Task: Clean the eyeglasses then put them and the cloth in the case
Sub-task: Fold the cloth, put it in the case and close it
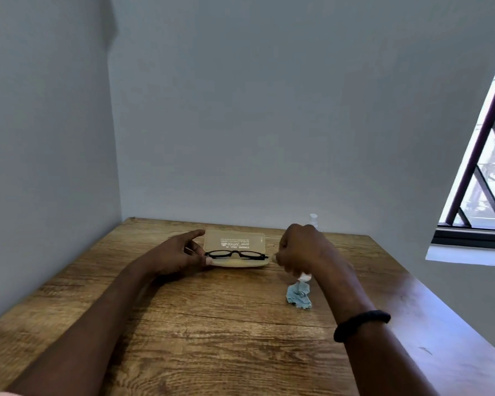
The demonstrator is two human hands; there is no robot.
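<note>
On the tabletop, head view: a wooden tabletop [183, 324] fills the corner of two plain walls, with a barred window [480, 167] at the right edge.
Case: a pale, see-through case [235, 242] lies open near the far edge of the tabletop, its printed lid facing up.
Eyeglasses: black-framed eyeglasses [236, 254] rest across the near part of the case, lenses toward the camera.
Left hand: the left hand [180, 254] sits on the tabletop just beside the left end of the case; its fingers [196, 234] are spread loose, and the thumb tip touches the left end of the eyeglasses and the case rim, gripping nothing firmly.
Right hand: the right hand [303, 247] is raised just right of the case, its fingers curled into a fist around a small clear object whose end shows below the palm; what it is cannot be told.
Cloth: a crumpled blue cloth [297, 294] lies on the tabletop below the right hand, apart from the case.
Bottle: a small white-topped bottle [313, 217] stands behind the right hand, mostly hidden.
Wrist: a black band [360, 324] circles the right wrist.
</note>
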